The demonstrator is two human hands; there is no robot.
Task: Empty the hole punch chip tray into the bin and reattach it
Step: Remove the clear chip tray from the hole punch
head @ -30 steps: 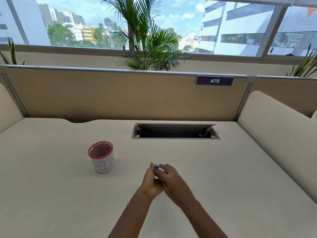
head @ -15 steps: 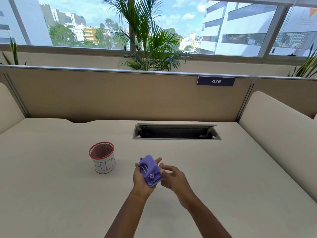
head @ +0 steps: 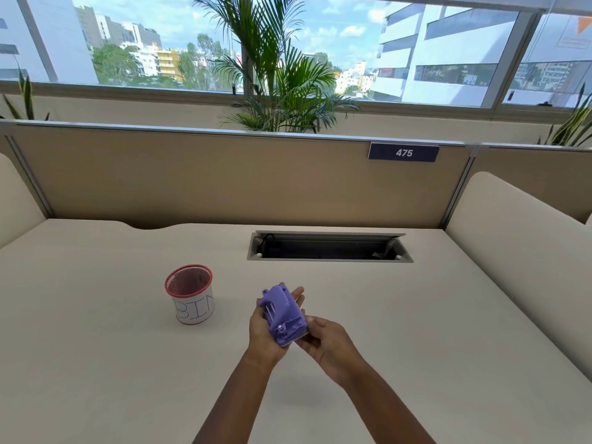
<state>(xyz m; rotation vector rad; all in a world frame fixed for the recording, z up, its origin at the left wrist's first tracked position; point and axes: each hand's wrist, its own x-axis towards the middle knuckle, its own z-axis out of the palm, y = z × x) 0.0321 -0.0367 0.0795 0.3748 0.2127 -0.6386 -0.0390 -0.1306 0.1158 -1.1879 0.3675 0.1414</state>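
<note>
Purple plastic hole punch (head: 283,315) sat clamped in the left hand (head: 264,331) above the beige desk (head: 416,315), the right hand (head: 326,344) pinching its near end, right of a red-rimmed mesh cup (head: 191,293) hand-lettered "BIN", a "475" plate (head: 403,152) behind.

One head-worn wide view looks forward and down across the desk (head: 416,331) towards the window (head: 352,43).
</note>
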